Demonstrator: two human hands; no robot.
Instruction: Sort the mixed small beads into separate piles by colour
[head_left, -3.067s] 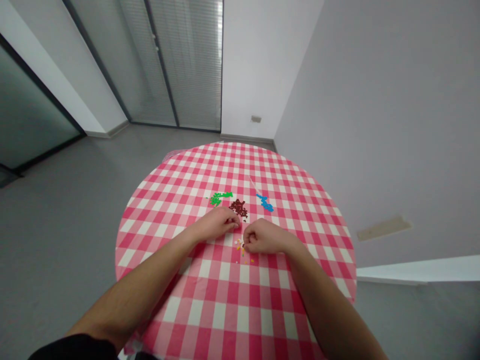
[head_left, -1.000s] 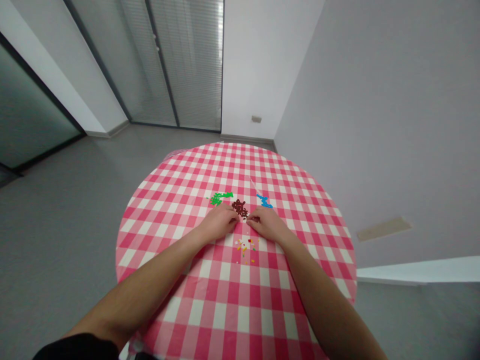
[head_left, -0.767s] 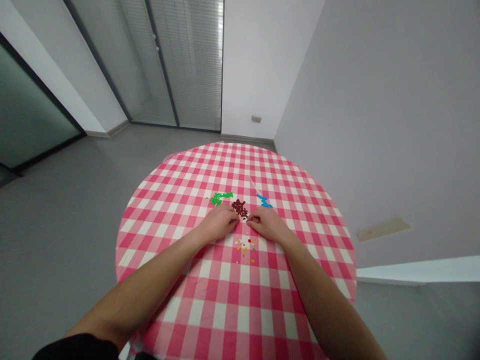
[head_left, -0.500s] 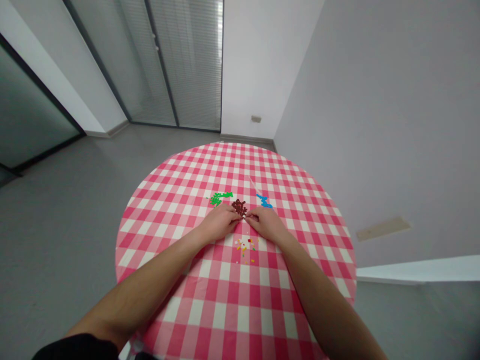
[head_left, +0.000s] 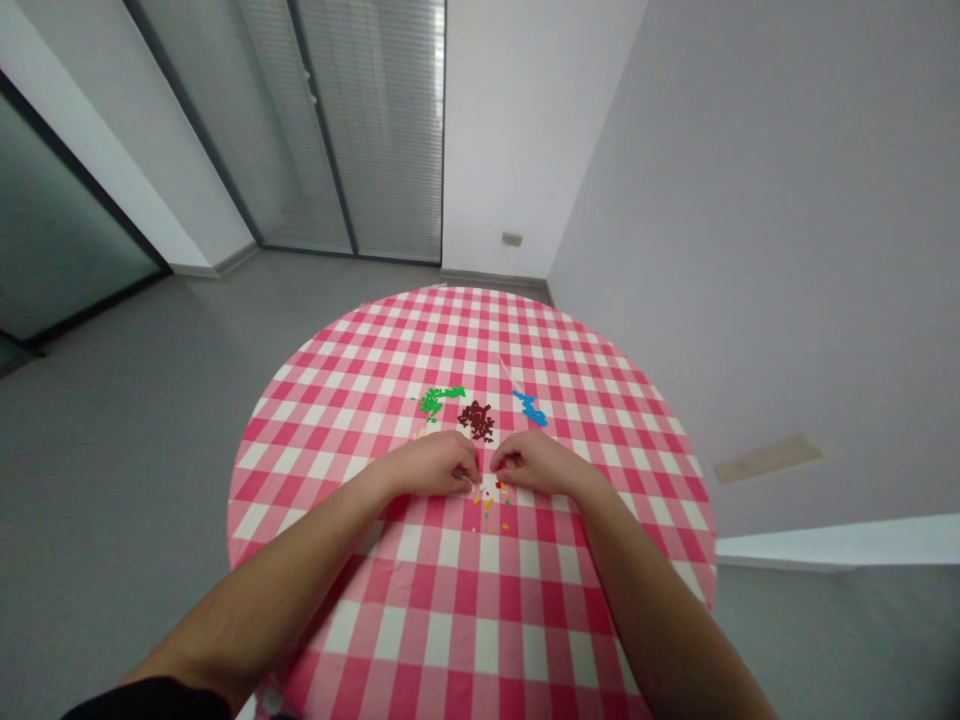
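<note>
Pieces of mixed colours (head_left: pixel 488 502), tiny yellow, orange, green, red and white bits, lie loosely scattered on the checked red-and-white tablecloth (head_left: pixel 450 625), on the near side of the fingertips and roughly centred below the gap between the two hands. The left hand (head_left: pixel 439 463) has its fingers bent inward and downward, thumb and forefinger close together, their tips right by the upper left edge of the scatter, with a pale bit just beside them. The right hand (head_left: pixel 541 462) is curled too, its fingertips facing the left ones across a narrow gap, and a small red piece (head_left: pixel 499 485) sits just on the near side of them. Whether either set of fingers pinches a bit I cannot tell at this size; the hands do not touch each other. Just beyond the fingertips, slightly nearer the left ones, is a brown pile (head_left: pixel 477 420). Farther out, to the left of the left fingertips, lies a green pile (head_left: pixel 433 402) with a strip running rightward. Beyond the right fingers is a blue pile (head_left: pixel 532 408), with a thin pale strand (head_left: pixel 508 371) stretching away behind it. Some cream bits (head_left: pixel 421 434) show just past the back of the left hand, partly hidden by it.
</note>
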